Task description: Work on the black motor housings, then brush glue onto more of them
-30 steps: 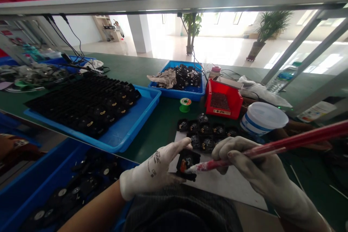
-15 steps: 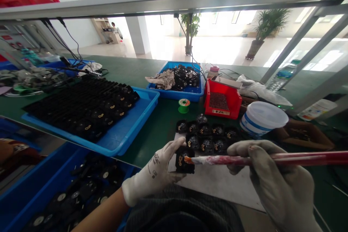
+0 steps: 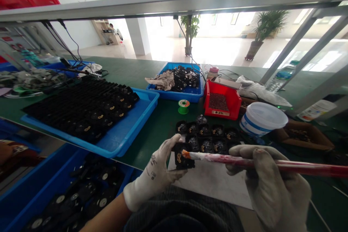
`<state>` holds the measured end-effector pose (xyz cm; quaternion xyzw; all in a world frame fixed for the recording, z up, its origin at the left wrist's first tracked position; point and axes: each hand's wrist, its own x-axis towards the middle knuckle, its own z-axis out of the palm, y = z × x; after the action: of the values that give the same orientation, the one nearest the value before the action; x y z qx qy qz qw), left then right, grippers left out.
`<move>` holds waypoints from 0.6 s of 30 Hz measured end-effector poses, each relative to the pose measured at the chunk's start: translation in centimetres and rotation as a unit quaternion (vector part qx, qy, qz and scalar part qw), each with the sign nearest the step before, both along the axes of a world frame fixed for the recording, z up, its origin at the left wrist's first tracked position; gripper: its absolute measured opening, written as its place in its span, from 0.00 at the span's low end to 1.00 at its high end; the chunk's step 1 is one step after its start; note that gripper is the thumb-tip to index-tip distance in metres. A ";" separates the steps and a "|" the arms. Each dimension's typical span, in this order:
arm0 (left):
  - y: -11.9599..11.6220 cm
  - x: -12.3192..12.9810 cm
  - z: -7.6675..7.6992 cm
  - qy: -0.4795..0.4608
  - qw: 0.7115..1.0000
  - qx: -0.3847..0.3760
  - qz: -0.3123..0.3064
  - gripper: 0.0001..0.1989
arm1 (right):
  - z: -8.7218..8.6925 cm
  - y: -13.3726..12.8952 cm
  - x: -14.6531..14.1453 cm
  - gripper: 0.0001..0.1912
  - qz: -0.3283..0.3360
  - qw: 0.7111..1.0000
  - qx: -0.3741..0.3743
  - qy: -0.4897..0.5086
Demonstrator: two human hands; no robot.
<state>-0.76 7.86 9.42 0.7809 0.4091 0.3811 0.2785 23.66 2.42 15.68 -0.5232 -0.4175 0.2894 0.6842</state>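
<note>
My left hand (image 3: pixel 157 172), in a white glove, grips a square black housing (image 3: pixel 179 161) by its edges, thumb below and fingers above. A small brass-coloured piece shows on the housing's face. In my gloved right hand (image 3: pixel 274 181) is a long red-handled brush (image 3: pixel 233 160), held like a pen. White material covers the front of its handle, and its orange tip lies over the housing, seemingly touching it. Just beyond, several similar black housings (image 3: pixel 206 145) stand in rows, partly on a white sheet (image 3: pixel 225 181).
A blue tray (image 3: pixel 136 123) at left bears many stacked black parts. Behind are a solder spool (image 3: pixel 183 106), another blue tray (image 3: pixel 190 96) and a red bin (image 3: pixel 236 105) of small brown pieces. A white tub (image 3: pixel 261 119) stands right. A shelf (image 3: pixel 174 5) crosses overhead.
The brush has tilted, its rear end dropping and its tip rising slightly across the housing. My left hand and the housing have shifted a little left and up.
</note>
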 end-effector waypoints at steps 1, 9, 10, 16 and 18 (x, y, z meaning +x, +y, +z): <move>0.0 0.2 0.1 -0.004 1.000 0.008 0.008 0.48 | -0.2 0.1 -0.1 0.16 0.000 1.000 -0.008 0.008; 0.1 0.4 0.1 0.000 0.999 0.044 -0.014 0.51 | 0.3 0.7 -0.8 0.17 0.068 0.996 -0.054 -0.023; 0.1 0.3 0.0 0.006 0.999 0.045 -0.027 0.51 | 0.7 0.8 -0.8 0.17 0.093 0.993 -0.052 -0.046; 0.1 0.2 -0.7 0.027 0.997 0.026 -0.070 0.46 | 3.4 0.6 -1.8 0.13 0.139 0.979 -0.007 -0.152; 0.3 0.0 -0.8 0.031 0.999 -0.002 -0.042 0.43 | 4.0 0.4 -1.6 0.13 0.057 0.990 0.008 -0.130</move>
<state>-0.78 8.20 8.57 0.8084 0.3847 0.3441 0.2830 22.04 2.86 19.71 -0.5259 -0.5347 0.2543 0.6106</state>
